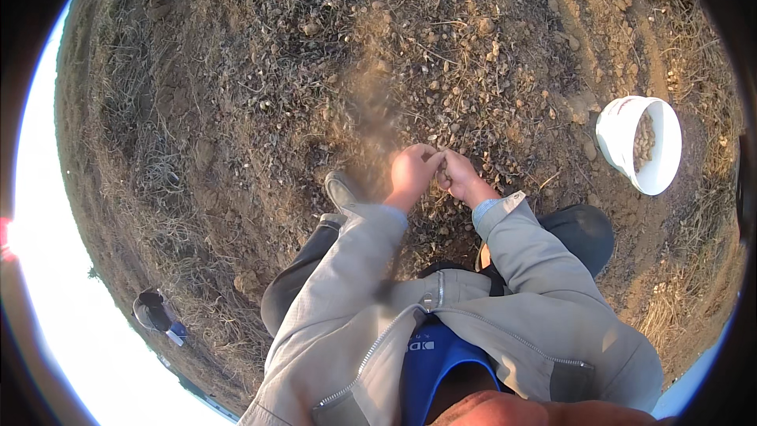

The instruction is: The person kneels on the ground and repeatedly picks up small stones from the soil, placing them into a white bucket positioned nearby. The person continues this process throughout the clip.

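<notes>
My left hand (412, 170) and my right hand (458, 174) meet at the fingertips, low over the ground in front of me. The fingers of my right hand are curled round small tan things that look like peanut pods (445, 176). My left thumb and fingers are pinched against the right fingertips; whether they grip anything is hidden. To the right stands a white plastic bucket (609, 130), tilted in this view, with what look like unshelled peanuts (644, 141) at its bottom.
Dry leaves, clods and small pods litter the soil (461, 100). My shoe (341, 190) is left of my hands and my bent knee (579, 234) to their right. Dry stalks (171, 183) lie further left. Another person (152, 311) is bent over at the far lower left.
</notes>
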Demonstrator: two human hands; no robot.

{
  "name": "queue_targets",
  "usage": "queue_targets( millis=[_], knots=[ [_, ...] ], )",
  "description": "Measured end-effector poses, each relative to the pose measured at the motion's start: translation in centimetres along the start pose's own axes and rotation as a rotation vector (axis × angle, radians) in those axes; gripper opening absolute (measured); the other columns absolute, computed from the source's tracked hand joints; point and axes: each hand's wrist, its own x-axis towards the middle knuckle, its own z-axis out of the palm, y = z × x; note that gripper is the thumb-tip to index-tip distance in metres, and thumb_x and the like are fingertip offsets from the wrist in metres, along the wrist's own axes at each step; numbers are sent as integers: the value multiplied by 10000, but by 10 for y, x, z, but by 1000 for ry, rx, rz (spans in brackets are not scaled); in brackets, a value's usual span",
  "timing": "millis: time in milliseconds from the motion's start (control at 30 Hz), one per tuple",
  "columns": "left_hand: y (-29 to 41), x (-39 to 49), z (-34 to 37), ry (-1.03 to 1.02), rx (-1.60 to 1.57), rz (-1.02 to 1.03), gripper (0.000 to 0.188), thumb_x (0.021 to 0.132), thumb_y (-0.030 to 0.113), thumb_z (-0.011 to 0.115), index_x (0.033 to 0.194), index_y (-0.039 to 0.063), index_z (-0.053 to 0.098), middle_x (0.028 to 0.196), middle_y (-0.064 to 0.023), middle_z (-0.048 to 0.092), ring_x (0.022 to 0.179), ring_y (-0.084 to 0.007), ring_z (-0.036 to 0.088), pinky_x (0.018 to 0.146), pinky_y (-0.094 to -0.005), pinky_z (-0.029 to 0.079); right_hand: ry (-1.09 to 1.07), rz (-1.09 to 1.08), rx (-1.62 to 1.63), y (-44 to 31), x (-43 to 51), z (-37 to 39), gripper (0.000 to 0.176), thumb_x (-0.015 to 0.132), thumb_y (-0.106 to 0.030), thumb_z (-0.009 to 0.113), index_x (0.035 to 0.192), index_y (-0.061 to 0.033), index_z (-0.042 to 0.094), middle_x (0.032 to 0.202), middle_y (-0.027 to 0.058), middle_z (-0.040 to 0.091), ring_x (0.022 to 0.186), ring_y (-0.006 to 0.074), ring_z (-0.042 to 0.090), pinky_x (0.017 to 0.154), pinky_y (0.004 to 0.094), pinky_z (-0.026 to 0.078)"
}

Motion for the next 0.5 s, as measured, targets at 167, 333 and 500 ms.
queue_targets(
  millis=[167,333,500],
  knots=[
    [6,-3,6,19,48,184,192,924,224,664,996,89,779,976,-101,762,947,-305,711,846,-413,551,29,-62,-52,-8,0,2,274,1087,-327,457,962,-122,590,694,-1,519,454,113,416,398,269,276],
    [15,-4,-4,-66,86,208,233,916,220,603,876,49,756,831,-170,714,707,-347,683,677,-454,527,74,-56,-97,-13,-12,5,214,1027,-290,587,1017,-94,672,765,17,586,482,112,410,422,278,268],
    [1,1,6,-30,228,256,284,911,272,607,860,41,763,810,-172,723,686,-345,695,671,-467,537,133,-266,-514,-8,2,-5,264,1004,-294,600,1064,-62,710,900,71,676,729,208,580,624,407,462]
  ],
)
